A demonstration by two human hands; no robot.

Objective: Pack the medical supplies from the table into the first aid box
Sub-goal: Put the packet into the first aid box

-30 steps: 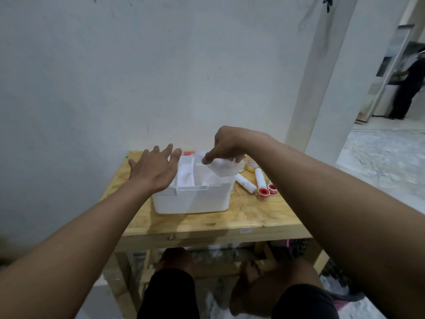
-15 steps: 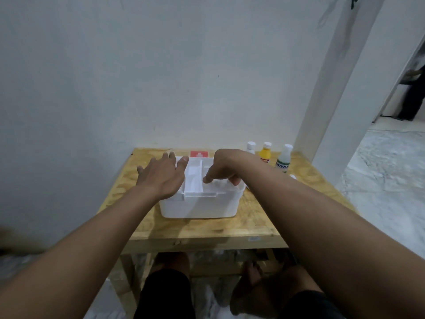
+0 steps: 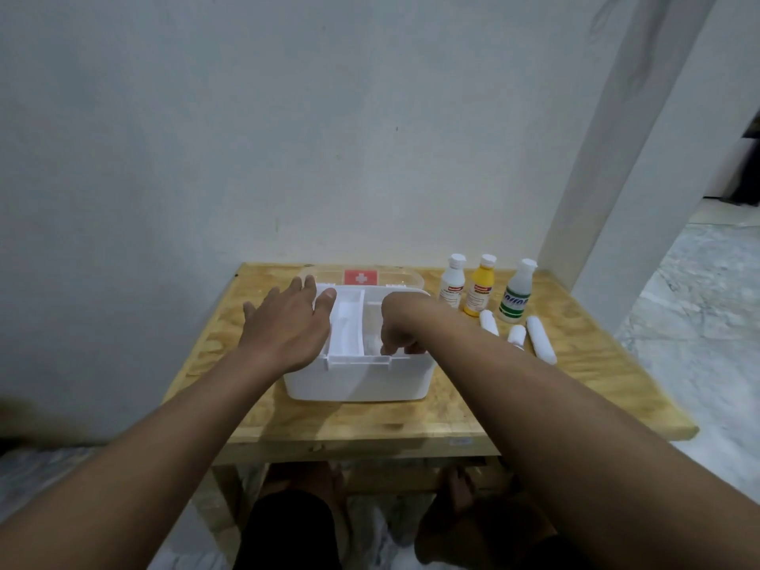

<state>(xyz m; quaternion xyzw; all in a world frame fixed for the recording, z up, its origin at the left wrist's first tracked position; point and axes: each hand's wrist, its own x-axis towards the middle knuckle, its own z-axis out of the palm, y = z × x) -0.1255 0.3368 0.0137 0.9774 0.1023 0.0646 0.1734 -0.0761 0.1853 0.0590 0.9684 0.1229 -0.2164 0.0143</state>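
Note:
The white first aid box (image 3: 357, 380) stands open on the wooden table (image 3: 575, 384). Its clear lid with a red cross (image 3: 361, 277) lies behind it. My left hand (image 3: 288, 327) rests flat on the box's left rim, fingers spread. My right hand (image 3: 401, 327) reaches down into the right compartment with its fingers pinched on a white pack (image 3: 372, 343), which is mostly hidden. To the right of the box stand a white bottle (image 3: 452, 283), a yellow bottle (image 3: 481, 288) and a clear bottle with a green label (image 3: 516, 294). In front of them lie three white rolls (image 3: 541, 339).
A white wall rises directly behind the table, and a white pillar (image 3: 617, 158) stands at the back right. A narrow inner tray (image 3: 347, 331) divides the middle of the box. My knees are under the table's front edge.
My right hand has carried the white pack from above the box down into the right compartment. The view has shifted, so the bottles now show. My left hand stays on the box.

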